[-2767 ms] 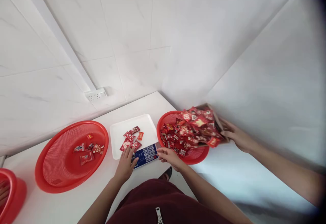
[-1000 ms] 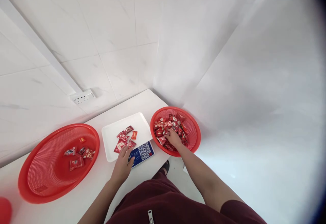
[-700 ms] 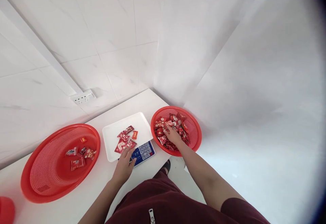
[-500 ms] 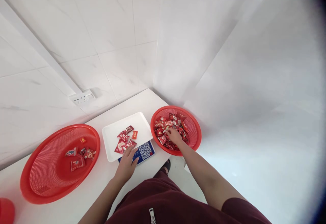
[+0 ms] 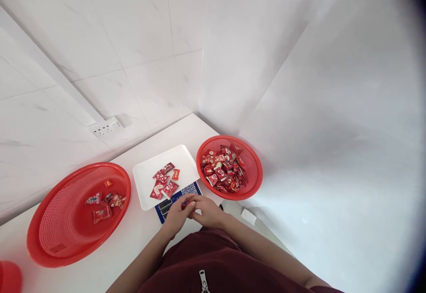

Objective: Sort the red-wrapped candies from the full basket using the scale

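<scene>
My left hand [image 5: 176, 217] and my right hand [image 5: 208, 212] meet over the front of the blue-and-white scale [image 5: 163, 211]. Both are closed on a small red candy packet [image 5: 187, 204], mostly covered by the fingers. Just beyond them is the scale's white tray [image 5: 143, 182], with several red wrapped candies [image 5: 161, 177] lying loosely on it. To the right stands a red mesh basket [image 5: 254, 168] heaped with red candy packets [image 5: 222, 168]. My hands hide part of the keypad.
A larger red basket [image 5: 80, 208] at the left holds a few wrapped candies [image 5: 102, 214]. Part of another red container [image 5: 9, 277] shows at the lower left. The white table [image 5: 186, 128] meets a tiled wall with a socket [image 5: 104, 127].
My right hand has left the right basket and come to my left hand, bringing a red candy packet. My left hand has moved slightly right and down.
</scene>
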Demonstrator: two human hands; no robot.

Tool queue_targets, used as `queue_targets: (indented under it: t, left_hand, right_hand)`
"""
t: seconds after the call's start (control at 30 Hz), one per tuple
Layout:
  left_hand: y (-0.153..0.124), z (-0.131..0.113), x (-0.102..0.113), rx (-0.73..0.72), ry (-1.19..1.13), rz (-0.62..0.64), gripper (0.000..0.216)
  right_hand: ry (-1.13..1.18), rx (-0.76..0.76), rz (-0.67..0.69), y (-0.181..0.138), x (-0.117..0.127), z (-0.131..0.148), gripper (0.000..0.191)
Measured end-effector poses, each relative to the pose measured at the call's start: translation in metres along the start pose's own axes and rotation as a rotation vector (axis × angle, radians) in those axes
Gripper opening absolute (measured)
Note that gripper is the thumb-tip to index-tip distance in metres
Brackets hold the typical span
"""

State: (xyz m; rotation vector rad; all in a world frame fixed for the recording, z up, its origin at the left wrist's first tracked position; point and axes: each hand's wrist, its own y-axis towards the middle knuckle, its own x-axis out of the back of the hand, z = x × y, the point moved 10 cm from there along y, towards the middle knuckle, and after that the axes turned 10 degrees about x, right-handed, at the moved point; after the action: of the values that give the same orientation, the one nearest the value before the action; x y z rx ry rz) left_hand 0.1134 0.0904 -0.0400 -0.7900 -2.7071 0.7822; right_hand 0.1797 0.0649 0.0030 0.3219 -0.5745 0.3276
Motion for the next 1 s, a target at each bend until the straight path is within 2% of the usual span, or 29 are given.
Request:
queue_targets:
  t: [0.1, 0.2, 0.27, 0.4, 0.47, 0.53, 0.63, 0.73, 0.83, 0.9, 1.0]
  left_hand:
    - [-0.004, 0.015, 0.009, 0.117, -0.114, -0.004, 0.043]
    - [-0.01, 0.019, 0.029, 0.126, -0.113, -0.082, 0.044]
    - [-0.015, 0.018, 0.056, 0.102, -0.082, -0.207, 0.043]
    - [-0.033, 0.018, 0.13, 0.037, -0.148, -0.506, 0.038]
    - [-0.042, 0.022, 0.155, 0.026, -0.201, -0.569, 0.037]
    - [-0.049, 0.029, 0.166, 0.048, -0.206, -0.594, 0.037]
    - [-0.052, 0.037, 0.158, 0.086, -0.175, -0.573, 0.038]
    - [-0.046, 0.041, 0.135, 0.123, -0.203, -0.503, 0.041]
    - [-0.038, 0.034, 0.111, 0.133, -0.198, -0.415, 0.035]
    - [-0.032, 0.022, 0.09, 0.097, -0.139, -0.312, 0.029]
    - [-0.03, 0.001, 0.055, -0.026, 0.003, -0.167, 0.028]
  right_hand:
    - [-0.025, -0.047, -0.002, 0.001, 0.005, -0.002, 0.02]
    - [-0.017, -0.075, -0.018, 0.002, 0.011, -0.005, 0.02]
    - [0.004, -0.099, -0.027, 0.001, 0.01, -0.009, 0.019]
    - [0.041, -0.143, 0.01, -0.001, -0.003, -0.017, 0.021]
    - [0.062, -0.145, 0.029, -0.002, -0.009, -0.02, 0.021]
    - [0.078, -0.151, 0.029, -0.001, -0.012, -0.022, 0.021]
    - [0.086, -0.175, 0.03, 0.0, -0.014, -0.025, 0.021]
    - [0.1, -0.193, 0.053, 0.002, -0.019, -0.027, 0.02]
    - [0.164, -0.242, 0.044, 0.003, -0.024, -0.032, 0.019]
    - [0.32, -0.339, 0.018, 0.002, -0.03, -0.039, 0.026]
    - [0.793, -0.558, 0.001, -0.004, -0.054, -0.043, 0.04]
